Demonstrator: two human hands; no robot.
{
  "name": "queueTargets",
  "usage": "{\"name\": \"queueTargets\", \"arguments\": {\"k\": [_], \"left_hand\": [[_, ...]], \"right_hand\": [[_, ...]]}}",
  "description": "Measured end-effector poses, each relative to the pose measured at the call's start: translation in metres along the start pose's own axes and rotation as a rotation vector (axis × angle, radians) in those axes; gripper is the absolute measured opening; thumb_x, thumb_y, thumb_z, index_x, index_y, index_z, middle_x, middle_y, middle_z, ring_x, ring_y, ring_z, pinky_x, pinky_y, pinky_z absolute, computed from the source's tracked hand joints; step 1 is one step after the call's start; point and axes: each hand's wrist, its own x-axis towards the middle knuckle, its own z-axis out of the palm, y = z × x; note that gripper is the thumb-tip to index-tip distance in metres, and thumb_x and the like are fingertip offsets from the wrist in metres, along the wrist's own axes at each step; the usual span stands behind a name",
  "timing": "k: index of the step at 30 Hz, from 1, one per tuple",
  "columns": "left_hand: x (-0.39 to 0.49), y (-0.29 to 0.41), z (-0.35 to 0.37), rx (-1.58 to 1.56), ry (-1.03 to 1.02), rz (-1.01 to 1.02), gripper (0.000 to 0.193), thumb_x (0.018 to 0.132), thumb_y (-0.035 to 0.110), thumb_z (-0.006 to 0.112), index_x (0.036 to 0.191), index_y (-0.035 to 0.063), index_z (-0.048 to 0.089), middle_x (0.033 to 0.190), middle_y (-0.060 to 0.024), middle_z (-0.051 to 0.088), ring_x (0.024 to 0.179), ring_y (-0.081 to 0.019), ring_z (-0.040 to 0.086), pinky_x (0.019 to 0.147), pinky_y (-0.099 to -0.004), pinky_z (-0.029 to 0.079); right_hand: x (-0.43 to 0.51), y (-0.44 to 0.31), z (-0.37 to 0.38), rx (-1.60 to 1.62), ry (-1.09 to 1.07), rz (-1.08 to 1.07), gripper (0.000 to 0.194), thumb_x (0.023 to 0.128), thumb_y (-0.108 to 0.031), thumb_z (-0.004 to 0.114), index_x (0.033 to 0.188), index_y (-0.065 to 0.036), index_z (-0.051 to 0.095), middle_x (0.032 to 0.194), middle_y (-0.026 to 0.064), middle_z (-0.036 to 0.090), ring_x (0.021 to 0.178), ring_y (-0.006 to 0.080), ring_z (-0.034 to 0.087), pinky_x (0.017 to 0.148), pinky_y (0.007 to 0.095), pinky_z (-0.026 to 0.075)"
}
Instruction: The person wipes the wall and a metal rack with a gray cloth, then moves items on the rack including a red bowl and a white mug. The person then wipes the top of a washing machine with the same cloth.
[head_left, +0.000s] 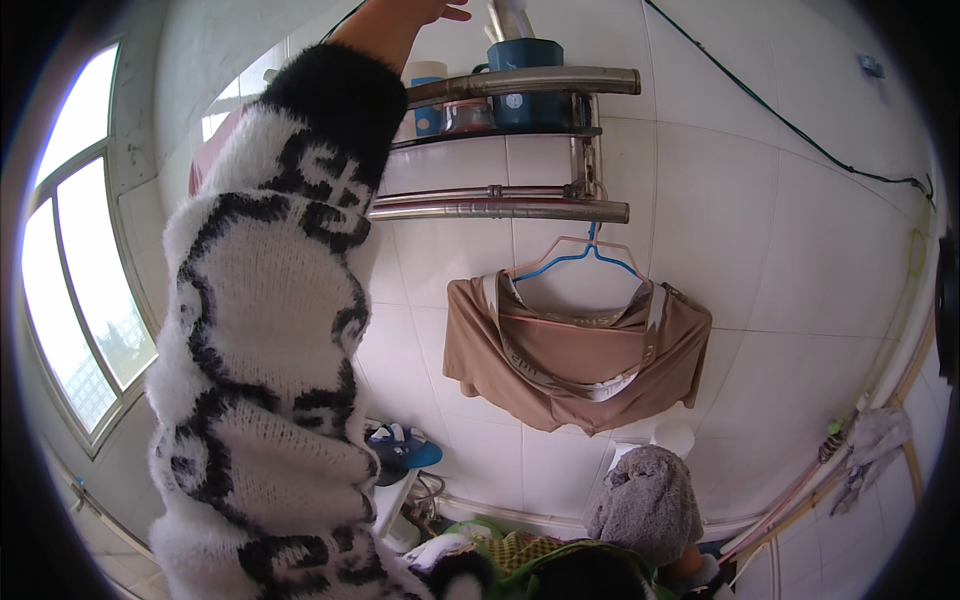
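My left hand (439, 9) reaches up past the wall rack and is cut off by the top of the view. Two of its fingertips show left of a pale object (510, 21) standing in a dark blue mug (527, 56); I cannot tell whether it holds anything. The fuzzy black-and-white sleeve (277, 300) covers most of that arm. Low on the right, a grey plush cloth (646, 502) drapes over my right hand (684, 564) and hides its fingers, with only skin near the wrist showing. Brown briefs (574, 352) hang from a blue hanger (592, 251) below the rack.
The metal rack (525, 208) carries a glass jar (466, 116) and a blue-and-white cup (427, 94) beside the mug. A green cord (772, 112) crosses the tiled wall. Windows (82, 277) are at left. A grey rag (877, 450) hangs at right, near pipes and poles.
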Motion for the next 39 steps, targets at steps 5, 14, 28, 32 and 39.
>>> {"name": "queueTargets", "arguments": {"k": [5,14,28,32,39], "left_hand": [[-0.081,0.024,-0.018,-0.172,0.337,0.337,0.043,0.095,0.034,0.052,0.122,-0.0004,0.054,0.105,-0.0141,0.061,0.097,-0.0229,0.061,0.077,-0.0357,0.055],[-0.44,-0.008,0.026,-0.531,-0.478,0.088,0.076,0.083,0.032,0.073,0.141,0.0003,0.035,0.135,-0.0185,0.049,0.123,-0.0275,0.049,0.101,-0.0393,0.042],[-0.375,-0.064,-0.027,-0.24,0.198,0.31,0.041,0.078,-0.003,0.063,0.118,0.0015,0.056,0.124,-0.016,0.057,0.113,-0.0276,0.058,0.093,-0.0334,0.046],[-0.302,-0.08,0.008,0.216,0.304,0.653,0.045,0.066,0.003,0.067,0.11,0.0088,0.059,0.113,-0.0173,0.057,0.109,-0.0343,0.055,0.096,-0.0408,0.043],[-0.289,-0.117,0.029,0.295,0.208,0.65,0.049,0.061,0.008,0.065,0.109,0.0129,0.059,0.095,-0.0088,0.057,0.102,-0.0284,0.056,0.102,-0.051,0.033]], "right_hand": [[0.025,-0.01,0.011,0.138,-0.074,-0.054,0.044,0.093,-0.034,0.049,0.129,-0.008,0.046,0.122,0.0126,0.051,0.113,0.0297,0.049,0.102,0.0387,0.037],[0.13,-0.102,0.036,1.552,-0.846,0.387,0.048,0.1,-0.027,0.042,0.142,-0.006,0.034,0.137,0.0115,0.043,0.122,0.0228,0.046,0.106,0.037,0.037],[0.176,-0.253,0.043,0.24,0.094,-0.817,0.022,0.095,-0.007,0.05,0.115,-0.002,0.06,0.111,0.0133,0.062,0.107,0.0217,0.057,0.094,0.0357,0.045],[0.221,-0.288,0.059,-0.328,0.487,-1.049,0.023,0.096,-0.006,0.046,0.115,-0.001,0.058,0.111,0.0144,0.062,0.1,0.0247,0.06,0.09,0.0349,0.046],[0.271,-0.296,0.075,-1.084,0.586,-0.886,0.017,0.095,-0.02,0.055,0.102,-0.006,0.063,0.097,0.0103,0.066,0.086,0.0302,0.061,0.08,0.0375,0.045]]}}
